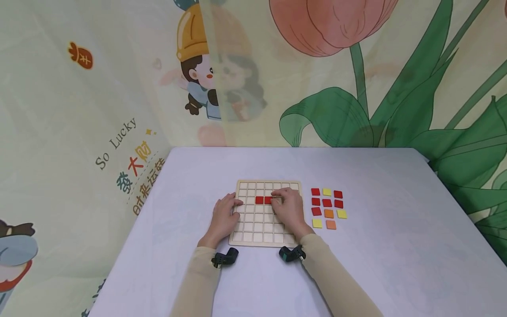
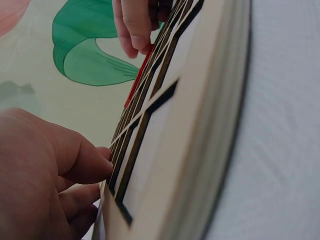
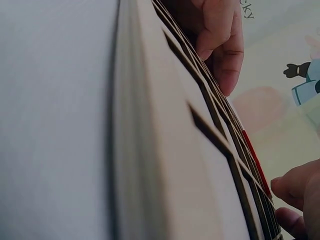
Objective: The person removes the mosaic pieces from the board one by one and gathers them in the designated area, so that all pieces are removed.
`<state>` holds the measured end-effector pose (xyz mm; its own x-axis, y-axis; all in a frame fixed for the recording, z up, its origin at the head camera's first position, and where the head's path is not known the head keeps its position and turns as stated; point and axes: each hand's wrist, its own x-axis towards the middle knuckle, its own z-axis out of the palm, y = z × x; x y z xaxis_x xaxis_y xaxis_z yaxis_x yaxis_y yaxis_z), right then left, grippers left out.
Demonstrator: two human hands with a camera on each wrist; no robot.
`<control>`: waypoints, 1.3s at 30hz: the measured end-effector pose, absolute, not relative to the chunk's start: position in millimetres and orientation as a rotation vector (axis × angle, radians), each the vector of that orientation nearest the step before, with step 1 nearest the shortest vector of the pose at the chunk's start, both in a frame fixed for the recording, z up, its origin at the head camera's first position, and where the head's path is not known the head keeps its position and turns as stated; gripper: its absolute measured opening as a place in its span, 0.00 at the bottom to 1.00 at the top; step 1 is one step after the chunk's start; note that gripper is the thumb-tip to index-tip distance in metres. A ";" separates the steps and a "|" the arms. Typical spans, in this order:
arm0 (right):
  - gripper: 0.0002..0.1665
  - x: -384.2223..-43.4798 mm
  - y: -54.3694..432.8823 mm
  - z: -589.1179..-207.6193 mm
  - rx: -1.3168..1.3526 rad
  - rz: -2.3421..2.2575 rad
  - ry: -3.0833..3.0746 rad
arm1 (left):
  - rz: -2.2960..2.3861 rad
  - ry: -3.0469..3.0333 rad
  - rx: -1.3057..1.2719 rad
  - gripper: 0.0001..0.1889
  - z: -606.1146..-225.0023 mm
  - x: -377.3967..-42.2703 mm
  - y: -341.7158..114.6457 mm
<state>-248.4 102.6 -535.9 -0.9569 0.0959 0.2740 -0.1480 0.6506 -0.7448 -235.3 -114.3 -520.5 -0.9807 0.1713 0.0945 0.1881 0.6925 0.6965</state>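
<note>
A square wooden grid board (image 1: 257,242) lies on the table, with two red square tiles (image 1: 259,200) side by side in its cells above the middle. My left hand (image 1: 225,215) rests at the board's left edge, fingertips and thumb touching the frame, with no tile in it. My right hand (image 1: 290,210) reaches over the board's right side. Its thumb and index finger are a little apart, at the right end of the right-hand red tile (image 1: 268,200). The right wrist view shows the thumb (image 3: 287,186) close against the red tile strip (image 3: 256,162).
To the board's right, loose square tiles lie in rough rows: several red tiles (image 1: 326,203), three yellow tiles (image 1: 342,214) and two orange tiles (image 1: 328,213). The white table (image 1: 380,255) reaches back to a printed curtain (image 1: 245,132).
</note>
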 end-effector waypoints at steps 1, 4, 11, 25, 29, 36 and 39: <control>0.11 -248.7 102.5 -536.1 0.042 1.185 -2.590 | -1.184 -2.869 -0.306 0.17 -520.6 -235.4 -114.3; 0.11 -249.5 101.8 -536.5 0.029 1.162 -2.610 | -1.175 -2.865 -0.311 0.17 -521.3 -236.0 -114.5; 0.10 -249.5 99.8 -534.9 0.025 1.134 -2.632 | -1.178 -2.851 -0.321 0.16 -521.0 -235.8 -114.4; 0.12 -247.8 100.8 -532.1 0.047 1.148 -2.672 | -1.197 -2.865 -0.302 0.17 -521.5 -236.3 -114.3; 0.11 -247.7 100.5 -531.9 0.047 1.153 -2.671 | -1.198 -2.865 -0.297 0.16 -521.2 -236.1 -114.7; 0.12 -247.5 101.7 -534.1 0.055 1.167 -2.650 | -1.186 -2.869 -0.302 0.17 -521.8 -236.6 -115.2; 0.11 -247.4 102.9 -536.0 0.073 1.173 -2.631 | -1.184 -2.871 -0.302 0.17 -522.2 -236.7 -115.3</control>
